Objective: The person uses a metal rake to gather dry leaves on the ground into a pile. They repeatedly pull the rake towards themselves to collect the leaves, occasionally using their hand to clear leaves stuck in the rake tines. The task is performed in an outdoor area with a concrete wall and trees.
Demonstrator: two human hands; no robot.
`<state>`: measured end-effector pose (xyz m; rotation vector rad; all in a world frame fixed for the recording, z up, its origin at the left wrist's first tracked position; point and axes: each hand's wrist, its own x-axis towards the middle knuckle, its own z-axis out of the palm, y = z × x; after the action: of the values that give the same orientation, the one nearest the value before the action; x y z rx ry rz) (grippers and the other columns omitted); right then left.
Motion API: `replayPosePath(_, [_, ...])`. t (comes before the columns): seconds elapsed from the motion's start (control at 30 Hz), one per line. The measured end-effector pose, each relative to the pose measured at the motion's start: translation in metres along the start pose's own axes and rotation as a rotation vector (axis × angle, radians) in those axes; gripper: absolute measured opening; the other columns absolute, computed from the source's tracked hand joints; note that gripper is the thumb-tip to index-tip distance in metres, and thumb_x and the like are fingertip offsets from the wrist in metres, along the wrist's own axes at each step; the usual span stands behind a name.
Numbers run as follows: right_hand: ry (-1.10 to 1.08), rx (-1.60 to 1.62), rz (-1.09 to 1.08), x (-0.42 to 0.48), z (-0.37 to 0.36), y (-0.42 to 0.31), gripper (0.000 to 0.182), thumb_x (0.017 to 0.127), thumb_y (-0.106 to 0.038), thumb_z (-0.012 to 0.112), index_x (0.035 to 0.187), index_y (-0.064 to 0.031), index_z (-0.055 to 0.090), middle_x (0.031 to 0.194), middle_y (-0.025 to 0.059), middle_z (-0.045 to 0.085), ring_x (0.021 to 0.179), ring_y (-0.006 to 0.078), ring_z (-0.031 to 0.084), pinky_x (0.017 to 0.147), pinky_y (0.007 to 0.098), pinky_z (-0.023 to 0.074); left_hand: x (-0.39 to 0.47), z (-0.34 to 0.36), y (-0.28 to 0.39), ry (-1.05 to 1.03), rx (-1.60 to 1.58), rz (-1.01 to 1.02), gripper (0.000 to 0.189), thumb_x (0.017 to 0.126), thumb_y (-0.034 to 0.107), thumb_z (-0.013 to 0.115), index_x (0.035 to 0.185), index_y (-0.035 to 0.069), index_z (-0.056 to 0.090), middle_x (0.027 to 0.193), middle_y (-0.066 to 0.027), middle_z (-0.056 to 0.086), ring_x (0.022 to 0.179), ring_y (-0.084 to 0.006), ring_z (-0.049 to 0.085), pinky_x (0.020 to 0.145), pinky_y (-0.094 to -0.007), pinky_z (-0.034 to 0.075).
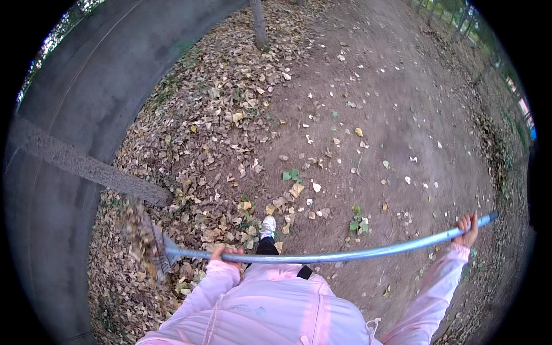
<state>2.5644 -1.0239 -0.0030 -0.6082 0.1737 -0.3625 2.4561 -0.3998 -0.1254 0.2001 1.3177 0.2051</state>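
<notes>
A long pale-blue metal handle (319,258) crosses in front of my body. My left hand (227,255) grips it close to the tool's head, and my right hand (468,230) is closed around it just short of the dark end cap (493,217). On the left the handle meets a grey flared head (166,254), apparently a shovel's. Blurred dry leaves (142,237) are at the head, over the leaf-covered ground; whether they rest on it or fly off is unclear.
A tree trunk (99,168) rises just beyond the tool's head, and another trunk (258,23) stands farther ahead. Fallen leaves (207,138) lie thick beside a paved road (95,86). Bare soil (388,120) with scattered leaves extends to the right. My white shoe (268,226) shows below.
</notes>
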Motion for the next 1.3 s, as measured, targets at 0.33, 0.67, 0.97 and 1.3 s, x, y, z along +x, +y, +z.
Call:
replayPosePath(0.33, [0.398, -2.585, -0.876, -0.039, 0.0, 0.089, 0.038, 0.079, -0.031, 0.043, 0.102, -0.0012, 0.046, 0.106, 0.0161, 0.043, 0.097, 0.0305, 0.041, 0.083, 0.0415, 0.0307, 0.108, 0.078, -0.021, -0.6, 0.231, -0.201, 0.013, 0.068, 0.008, 0.058, 0.073, -0.002, 0.05, 0.072, -0.0144, 0.052, 0.076, -0.0282, 0.05, 0.078, -0.0412, 0.04])
replayPosePath(0.67, [-1.072, -1.532, 0.418, -0.076, 0.136, 0.406, 0.035, 0.061, -0.028, 0.064, 0.088, -0.0066, 0.056, 0.073, 0.0161, 0.058, 0.068, 0.0302, 0.057, 0.062, 0.0368, 0.0443, 0.021, 0.125, -0.057, -1.154, 1.077, 0.123, 0.031, 0.075, 0.018, 0.057, 0.102, 0.008, 0.047, 0.1, -0.0055, 0.054, 0.091, -0.0188, 0.051, 0.074, -0.0322, 0.042])
replayPosePath(0.97, [-1.036, -1.787, 0.471, -0.084, 0.168, 0.465, 0.027, 0.06, -0.025, 0.064, 0.078, -0.0061, 0.057, 0.068, 0.0171, 0.057, 0.068, 0.0319, 0.056, 0.063, 0.0375, 0.0436, -0.012, 0.16, 0.174, -0.452, 1.778, 1.968, 0.044, 0.073, 0.027, 0.056, 0.109, 0.005, 0.043, 0.114, -0.0139, 0.042, 0.108, -0.0297, 0.037, 0.091, -0.0399, 0.027])
replayPosePath(1.3, [-1.334, -1.576, 0.427, -0.068, 0.167, 0.495, 0.023, 0.064, -0.03, 0.062, 0.073, -0.0098, 0.054, 0.061, 0.0161, 0.054, 0.06, 0.0343, 0.054, 0.052, 0.0402, 0.0413, 0.053, 0.129, 0.333, 0.292, 2.127, 1.537, 0.054, 0.076, 0.044, 0.042, 0.116, 0.008, 0.038, 0.124, -0.0177, 0.028, 0.117, -0.033, 0.022, 0.095, -0.0452, 0.02])
